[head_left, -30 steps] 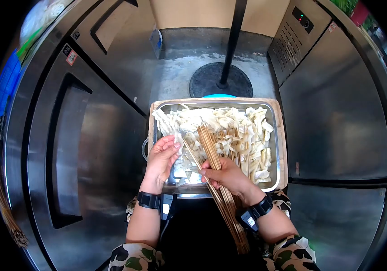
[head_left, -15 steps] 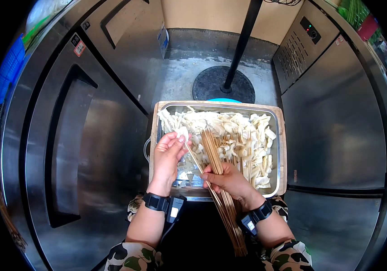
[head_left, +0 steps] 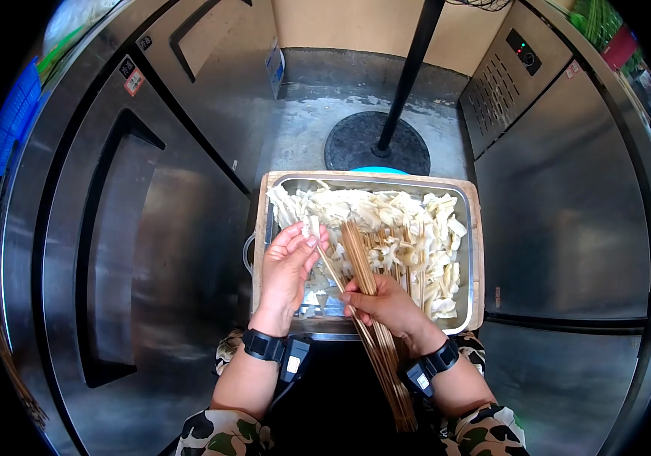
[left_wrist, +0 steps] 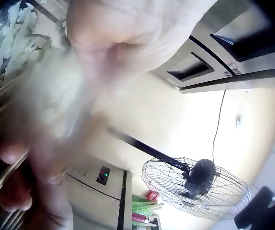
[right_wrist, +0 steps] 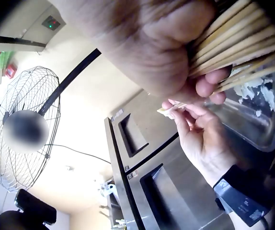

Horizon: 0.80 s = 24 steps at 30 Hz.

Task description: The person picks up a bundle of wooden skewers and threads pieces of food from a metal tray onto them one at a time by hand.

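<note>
Thin pale food pieces (head_left: 442, 232) lie in a rectangular steel tray (head_left: 465, 296) on a brown wooden board (head_left: 479, 266) before me. Round black base (head_left: 352, 146) behind it; grey steel cabinets (head_left: 181, 258) left and right.

Skewers (head_left: 360, 260) are tan, food pieces (head_left: 375, 206) cream, sleeves (head_left: 223, 435) camouflage-patterned.

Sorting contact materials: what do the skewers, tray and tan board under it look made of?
Skewers: likely bamboo, possibly wood, matte; straw-coloured, thin. Tray: probably stainless steel, smooth; silvery with bright reflections. Board: looks like wood, dull finish; tan, mostly covered, so less certain.
</note>
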### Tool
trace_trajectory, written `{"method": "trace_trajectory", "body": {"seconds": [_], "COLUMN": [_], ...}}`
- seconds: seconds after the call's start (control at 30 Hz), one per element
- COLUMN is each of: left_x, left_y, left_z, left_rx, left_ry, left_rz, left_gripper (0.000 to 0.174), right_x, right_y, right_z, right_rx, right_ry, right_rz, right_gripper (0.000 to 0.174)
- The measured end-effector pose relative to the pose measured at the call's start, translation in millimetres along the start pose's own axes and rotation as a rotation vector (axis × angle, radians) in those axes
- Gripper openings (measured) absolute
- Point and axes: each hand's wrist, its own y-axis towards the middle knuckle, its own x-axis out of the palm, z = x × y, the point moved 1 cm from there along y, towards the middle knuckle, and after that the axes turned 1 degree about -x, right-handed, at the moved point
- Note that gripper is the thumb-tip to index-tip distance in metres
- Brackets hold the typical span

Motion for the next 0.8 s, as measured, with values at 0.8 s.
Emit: {"method": "trace_trajectory", "body": {"seconds": [0.8], "left_x": [-1], "left_y": [-5], "left_z": [3], "left_rx": [0.014], "left_ry": [0.225], "left_rz": [0.071], "left_gripper": [0.019], "right_x": [3], "right_y": [-1], "right_z": [-5], "right_rx": [-0.029], "right_ry": [-0.035], "right_rz": [-0.022], "right_gripper": [0.009]}}
